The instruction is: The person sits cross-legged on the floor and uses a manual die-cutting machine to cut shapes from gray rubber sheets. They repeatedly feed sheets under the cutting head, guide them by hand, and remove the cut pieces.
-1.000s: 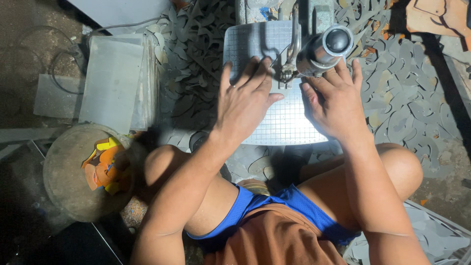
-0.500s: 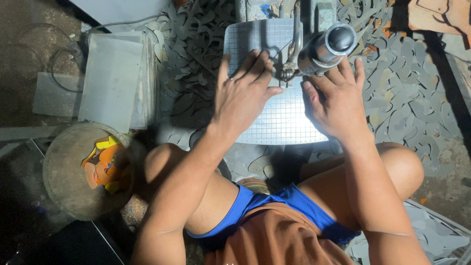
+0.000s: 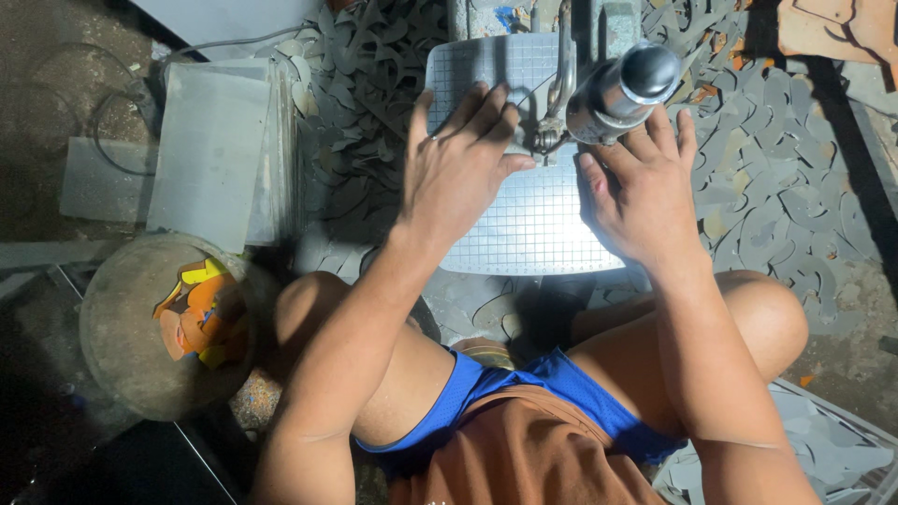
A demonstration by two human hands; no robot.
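Grey sheet (image 3: 538, 220) lies flat on the lit saw table, under the blade (image 3: 545, 140).
We press our left hand (image 3: 463, 173) and right hand (image 3: 636, 192) open-palmed on it, gripping nothing; fingertips sit so near the blade that a slip could cut them.

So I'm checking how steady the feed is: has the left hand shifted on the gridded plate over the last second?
No, barely: the left hand lies flat on the gridded plate, as before, just left of the machine's needle arm.
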